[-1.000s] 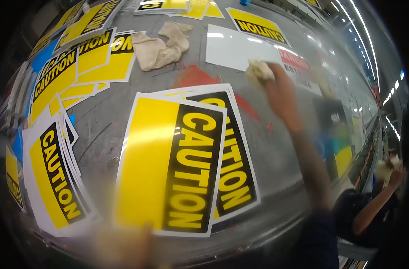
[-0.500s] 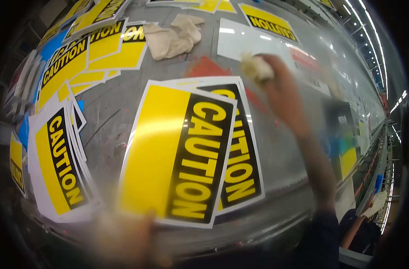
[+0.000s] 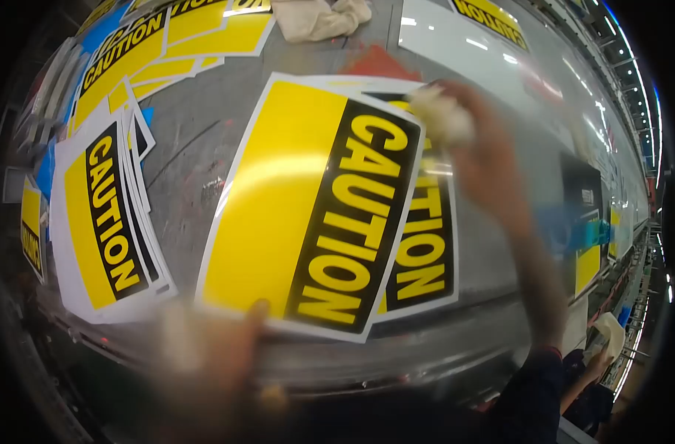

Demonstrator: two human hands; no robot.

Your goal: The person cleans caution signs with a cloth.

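A yellow and black CAUTION sign (image 3: pixel 259 200) lies in front of me, over another CAUTION sign (image 3: pixel 424 270) that shows along its right side. My left hand (image 3: pixel 230 351), blurred, grips the top sign's lower edge with the thumb on its face; a pale blurred patch beside the fingers is unclear. In my right hand (image 3: pixel 489 159) is a crumpled cream rag (image 3: pixel 442 117), which overlaps the signs' upper right corner in this view. The right fingers are wrapped round the rag.
Stacked CAUTION signs (image 3: pixel 82 214) lie at left, with more signs (image 3: pixel 122 70) behind. A cream cloth (image 3: pixel 319 18) rests at the back near a red patch (image 3: pixel 382 63) on the grey table (image 3: pixel 193 177). At far right, another person's hand (image 3: pixel 596 366) is near a pale cloth (image 3: pixel 610 337).
The view has shifted, so the table and signs sit higher in the frame. My right hand has brought the rag nearer to the signs' upper right corner. My left hand stays on the lower edge.
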